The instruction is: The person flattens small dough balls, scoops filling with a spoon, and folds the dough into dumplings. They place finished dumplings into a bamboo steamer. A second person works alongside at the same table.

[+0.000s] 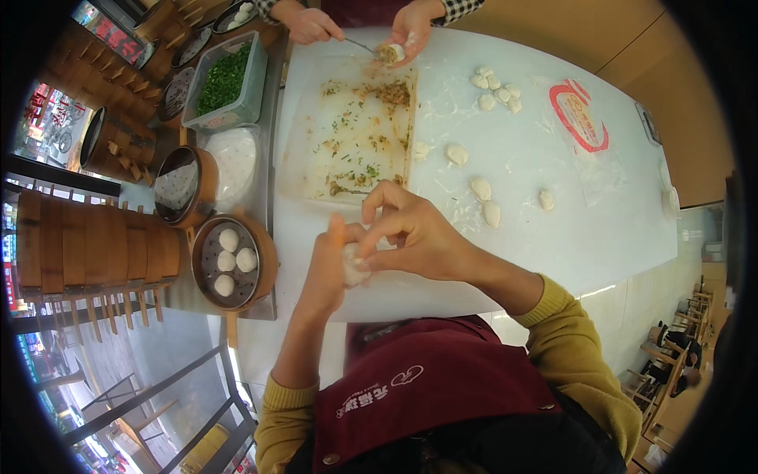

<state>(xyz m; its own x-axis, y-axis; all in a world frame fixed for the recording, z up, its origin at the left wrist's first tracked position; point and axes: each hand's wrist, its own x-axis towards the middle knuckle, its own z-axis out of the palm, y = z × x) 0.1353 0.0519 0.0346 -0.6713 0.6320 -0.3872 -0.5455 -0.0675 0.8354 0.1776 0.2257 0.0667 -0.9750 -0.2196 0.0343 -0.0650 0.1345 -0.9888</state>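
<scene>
A white dough bun (354, 268) rests in my left hand (327, 263), above the near edge of the white table. My right hand (408, 234) pinches the dough at the bun's top, its fingers bent over it. Just beyond my hands lies a shallow clear tray (346, 139) smeared with chopped filling (388, 98) and green bits. A spoon (349, 189) with filling on it lies at the tray's near end, partly behind my right hand. To the left, several finished buns (227, 260) sit on the perforated liner of a round bamboo steamer (269, 260).
Across the table a co-worker's hands (408, 29) hold a filled wrapper and a spoon. Dough pieces (490, 213) and a printed plastic bag (577, 118) lie rightward. Leftward stand a tub of chopped greens (225, 80), packed round liners (231, 166) and stacked bamboo steamers (95, 246).
</scene>
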